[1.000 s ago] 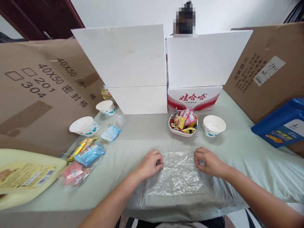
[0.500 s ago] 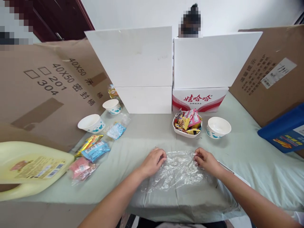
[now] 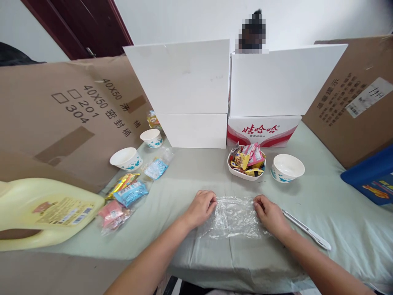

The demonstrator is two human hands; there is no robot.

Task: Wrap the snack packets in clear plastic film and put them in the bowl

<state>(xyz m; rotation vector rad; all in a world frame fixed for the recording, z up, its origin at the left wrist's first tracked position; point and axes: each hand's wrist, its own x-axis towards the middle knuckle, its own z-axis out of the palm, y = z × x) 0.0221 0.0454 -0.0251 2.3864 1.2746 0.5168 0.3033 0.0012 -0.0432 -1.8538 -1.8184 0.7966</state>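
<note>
A clear plastic bag (image 3: 236, 219) lies spread near the front of the cloth-covered table. My left hand (image 3: 203, 207) pinches its far left corner, and my right hand (image 3: 267, 209) pinches the far right corner. Between them the far edge is stretched fairly straight, while the film below looks wrinkled. Beside my right forearm rests a pair of silver tongs (image 3: 307, 230). Beyond the bag stands a white dish (image 3: 245, 176) heaped with wrapped snacks (image 3: 248, 159), with a white paper bowl (image 3: 287, 167) to its right.
Two more paper bowls (image 3: 126, 159) and several snack packets (image 3: 130, 193) lie at the left, near a large yellow jug (image 3: 46, 213). White boxes (image 3: 190, 78) stand at the back, with brown cardboard (image 3: 61, 123) on both sides. A blue container (image 3: 368, 176) leans at right. Someone's head shows behind the boxes.
My view has shifted slightly left. The bag lies flatter, with its near part drawn in, and more of the tongs shows beside my right arm. Both hands keep their pinch on the corners.
</note>
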